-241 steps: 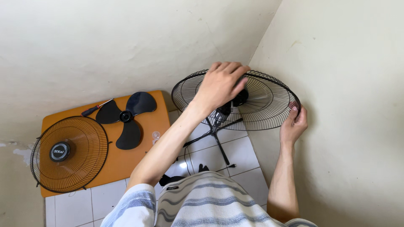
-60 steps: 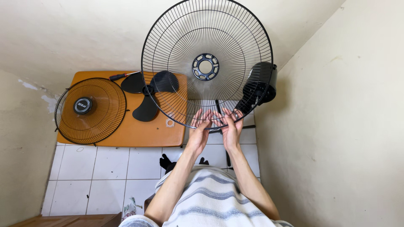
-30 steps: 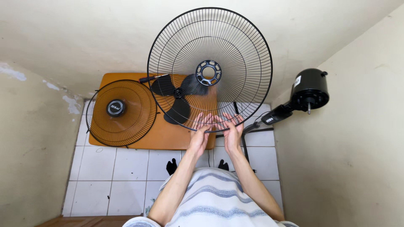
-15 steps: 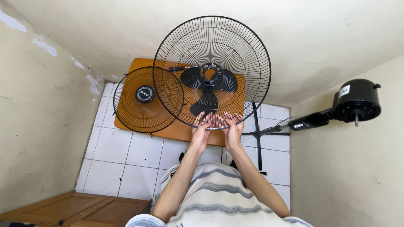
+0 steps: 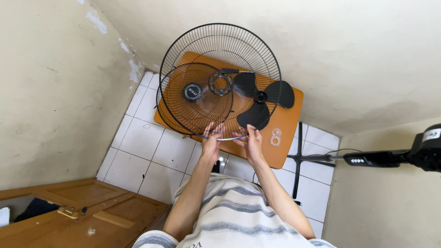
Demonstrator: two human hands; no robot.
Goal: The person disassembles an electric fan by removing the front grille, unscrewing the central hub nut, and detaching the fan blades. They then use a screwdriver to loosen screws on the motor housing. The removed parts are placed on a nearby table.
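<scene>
Black wire makes up the round fan guard (image 5: 220, 55) that both hands hold up by its lower rim, over an orange tabletop (image 5: 287, 126). The left hand (image 5: 211, 144) has its fingers curled shut around the rim, and the right hand (image 5: 251, 143) pinches the same rim just beside it. Seen through the guard, a second guard (image 5: 195, 98) with a dark centre cap lies on the tabletop, its edge hanging over the white tiled floor (image 5: 138, 147). A black three-blade propeller (image 5: 262, 98) lies next to it, with a small clear ring (image 5: 275, 136) near the tabletop's edge. To the right stands the fan's stand (image 5: 298, 156).
</scene>
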